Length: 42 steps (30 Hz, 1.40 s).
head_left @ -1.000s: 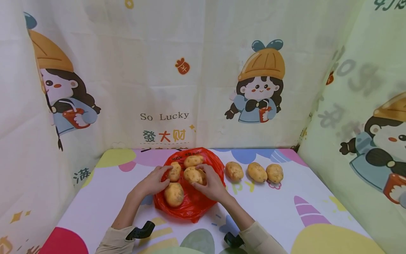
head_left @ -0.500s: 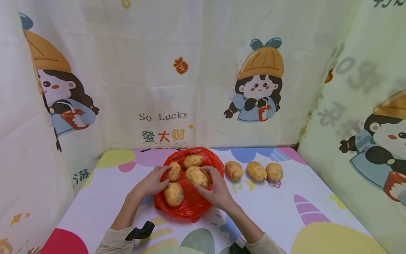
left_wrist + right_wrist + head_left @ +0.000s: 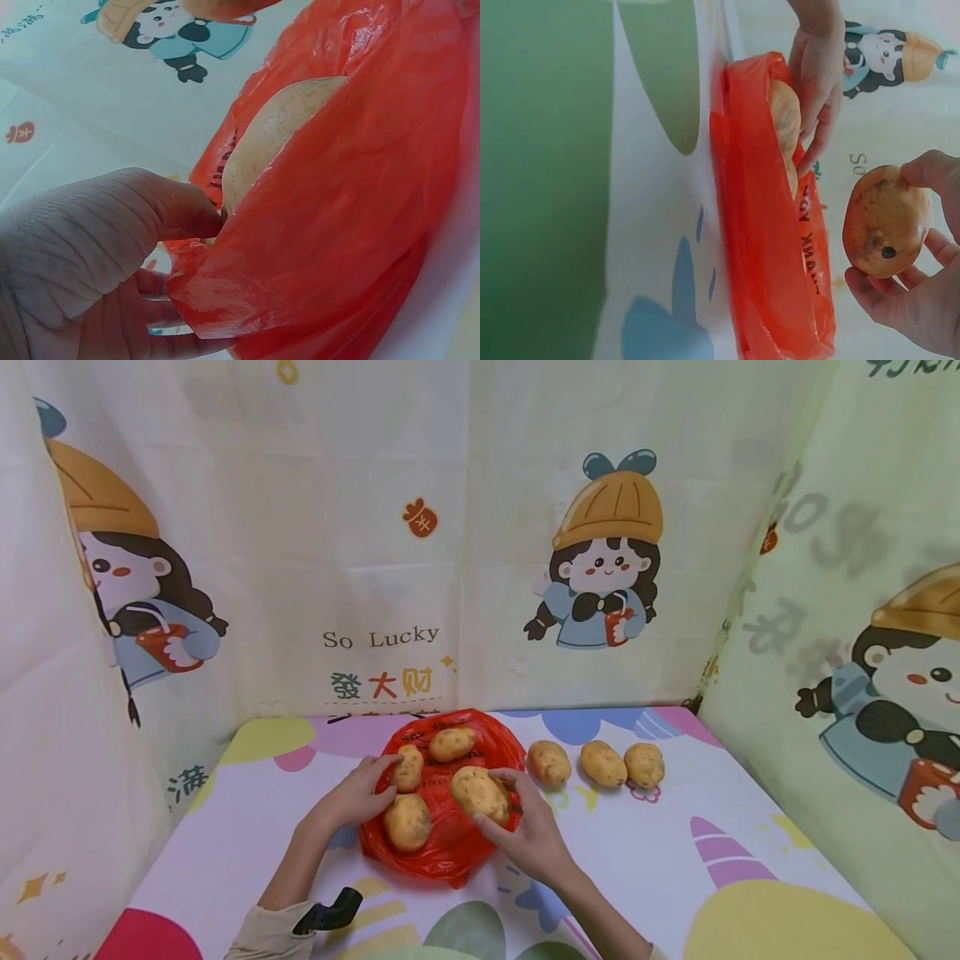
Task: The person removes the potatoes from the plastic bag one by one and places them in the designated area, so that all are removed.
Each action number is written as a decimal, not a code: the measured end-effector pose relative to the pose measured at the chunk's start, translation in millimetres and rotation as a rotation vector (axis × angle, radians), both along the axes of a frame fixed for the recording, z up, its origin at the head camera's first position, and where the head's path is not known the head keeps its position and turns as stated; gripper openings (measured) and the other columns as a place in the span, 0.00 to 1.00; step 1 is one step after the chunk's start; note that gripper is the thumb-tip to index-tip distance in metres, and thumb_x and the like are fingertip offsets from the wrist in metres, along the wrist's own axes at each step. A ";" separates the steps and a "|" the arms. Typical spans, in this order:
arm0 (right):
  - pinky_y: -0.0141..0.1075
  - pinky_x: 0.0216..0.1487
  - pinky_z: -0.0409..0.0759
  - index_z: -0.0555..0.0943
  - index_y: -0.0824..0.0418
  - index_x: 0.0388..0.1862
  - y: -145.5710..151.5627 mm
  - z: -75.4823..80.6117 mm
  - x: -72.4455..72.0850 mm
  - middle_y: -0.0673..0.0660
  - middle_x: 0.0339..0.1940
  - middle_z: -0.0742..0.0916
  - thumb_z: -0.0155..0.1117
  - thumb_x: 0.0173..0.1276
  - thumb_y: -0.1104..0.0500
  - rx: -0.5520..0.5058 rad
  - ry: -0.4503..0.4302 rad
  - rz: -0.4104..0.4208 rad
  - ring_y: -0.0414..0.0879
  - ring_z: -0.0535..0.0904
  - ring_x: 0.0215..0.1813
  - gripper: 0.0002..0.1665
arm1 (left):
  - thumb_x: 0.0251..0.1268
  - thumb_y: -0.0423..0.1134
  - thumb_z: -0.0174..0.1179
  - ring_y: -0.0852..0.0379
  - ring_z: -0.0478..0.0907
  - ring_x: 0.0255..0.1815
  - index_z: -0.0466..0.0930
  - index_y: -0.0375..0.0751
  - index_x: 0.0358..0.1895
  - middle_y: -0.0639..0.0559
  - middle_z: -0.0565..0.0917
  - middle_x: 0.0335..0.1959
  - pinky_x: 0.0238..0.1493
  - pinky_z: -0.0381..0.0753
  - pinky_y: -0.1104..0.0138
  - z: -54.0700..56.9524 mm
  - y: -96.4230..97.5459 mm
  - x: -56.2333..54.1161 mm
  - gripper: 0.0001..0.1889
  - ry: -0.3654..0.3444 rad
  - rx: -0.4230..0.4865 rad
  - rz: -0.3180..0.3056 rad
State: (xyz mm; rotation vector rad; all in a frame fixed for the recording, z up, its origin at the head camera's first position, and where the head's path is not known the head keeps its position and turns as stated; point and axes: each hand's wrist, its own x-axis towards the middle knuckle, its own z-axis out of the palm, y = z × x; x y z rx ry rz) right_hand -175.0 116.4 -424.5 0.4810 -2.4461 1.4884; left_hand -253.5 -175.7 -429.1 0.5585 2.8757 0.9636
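Observation:
A rolled-down red plastic bag (image 3: 450, 852) stands on the table with three potatoes inside: one at the back (image 3: 452, 744), one at the left (image 3: 408, 770), one at the front left (image 3: 407, 823). My left hand (image 3: 358, 795) is at its left rim; in the left wrist view the thumb and fingers of that hand (image 3: 90, 255) pinch the bag's edge (image 3: 322, 217) beside a potato (image 3: 274, 139). Between thumb and fingers, my right hand (image 3: 534, 835) holds another potato (image 3: 474, 792) over the bag's right side. A dark spot marks this potato (image 3: 885, 225) in the right wrist view.
Three more potatoes lie in a row right of the bag: a near one (image 3: 549, 764), a middle one (image 3: 603, 765) and an outer one (image 3: 645, 766). A patterned cloth (image 3: 615, 860) covers the table. Printed curtains (image 3: 360, 527) enclose the back and both sides.
My right hand has lifted its potato from among the others and brought it toward me and slightly right. The left hand has stayed at the bag's rim.

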 end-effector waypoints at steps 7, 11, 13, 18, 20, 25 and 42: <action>0.53 0.62 0.80 0.74 0.50 0.65 6.9 1.9 12.1 0.49 0.62 0.80 0.77 0.62 0.56 -0.029 0.005 -0.010 0.48 0.78 0.62 0.33 | 0.71 0.37 0.59 0.37 0.75 0.60 0.67 0.36 0.74 0.31 0.71 0.63 0.60 0.78 0.39 -0.2 0.9 -1.3 0.29 -0.002 0.000 -0.001; 0.58 0.62 0.79 0.74 0.50 0.65 11.1 1.0 18.0 0.49 0.62 0.81 0.78 0.62 0.56 -0.044 -0.012 -0.023 0.50 0.78 0.63 0.35 | 0.71 0.37 0.59 0.37 0.75 0.60 0.67 0.36 0.74 0.31 0.72 0.63 0.60 0.78 0.39 -1.0 1.6 -2.0 0.29 0.001 -0.002 -0.006; 0.58 0.62 0.79 0.73 0.50 0.66 13.2 0.6 20.3 0.49 0.62 0.81 0.78 0.61 0.56 -0.045 -0.026 -0.033 0.51 0.77 0.63 0.36 | 0.71 0.37 0.59 0.38 0.74 0.60 0.67 0.37 0.74 0.32 0.72 0.63 0.61 0.78 0.40 -1.6 1.7 -2.0 0.29 -0.006 0.001 0.002; 0.55 0.63 0.79 0.72 0.50 0.68 19.0 0.1 23.4 0.47 0.66 0.79 0.79 0.60 0.58 -0.044 -0.049 -0.059 0.49 0.76 0.65 0.38 | 0.71 0.36 0.59 0.38 0.74 0.60 0.67 0.38 0.74 0.32 0.71 0.64 0.61 0.78 0.40 -1.6 0.9 -0.1 0.30 -0.020 0.001 0.017; 0.53 0.63 0.79 0.72 0.50 0.69 21.7 -0.2 24.0 0.46 0.67 0.78 0.79 0.60 0.57 -0.040 -0.053 -0.068 0.47 0.76 0.66 0.39 | 0.70 0.36 0.59 0.38 0.74 0.61 0.67 0.38 0.74 0.32 0.71 0.64 0.60 0.78 0.39 -1.4 0.7 0.7 0.30 -0.025 0.003 0.020; 0.50 0.61 0.81 0.73 0.57 0.70 29.0 -3.8 24.8 0.50 0.67 0.78 0.78 0.60 0.59 -0.030 -0.011 -0.093 0.49 0.76 0.65 0.39 | 0.71 0.36 0.59 0.38 0.74 0.61 0.66 0.38 0.74 0.32 0.70 0.65 0.60 0.79 0.40 -1.2 1.0 0.7 0.30 -0.029 0.003 0.025; 0.35 0.55 0.82 0.73 0.60 0.69 53.0 -11.7 26.4 0.57 0.63 0.78 0.80 0.58 0.62 0.010 -0.015 -0.214 0.51 0.76 0.61 0.40 | 0.71 0.36 0.59 0.38 0.74 0.61 0.66 0.38 0.75 0.31 0.71 0.66 0.60 0.80 0.41 -0.2 0.8 -1.6 0.30 -0.035 0.012 0.021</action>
